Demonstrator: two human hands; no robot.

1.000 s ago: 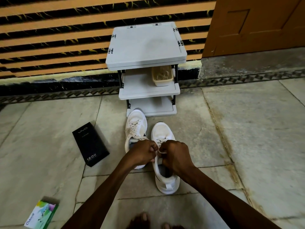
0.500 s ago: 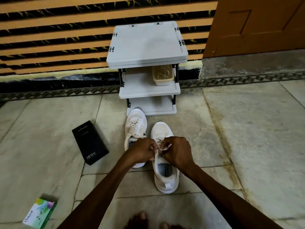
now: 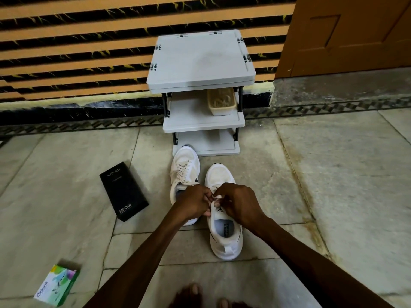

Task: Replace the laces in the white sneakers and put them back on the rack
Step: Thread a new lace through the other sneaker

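The left hand (image 3: 195, 202) and the right hand (image 3: 239, 203) each pinch the lace (image 3: 218, 197) of the white sneaker (image 3: 225, 250) on the floor (image 3: 333, 185). The second sneaker (image 3: 185, 167) stands just beside it, with its toe at the front left corner of the rack (image 3: 200, 61).

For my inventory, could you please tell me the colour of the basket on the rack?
The basket is beige, seen in the head view.

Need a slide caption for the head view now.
Left hand and right hand pinch the lace of the nearer white sneaker; the other sneaker stands before the rack.
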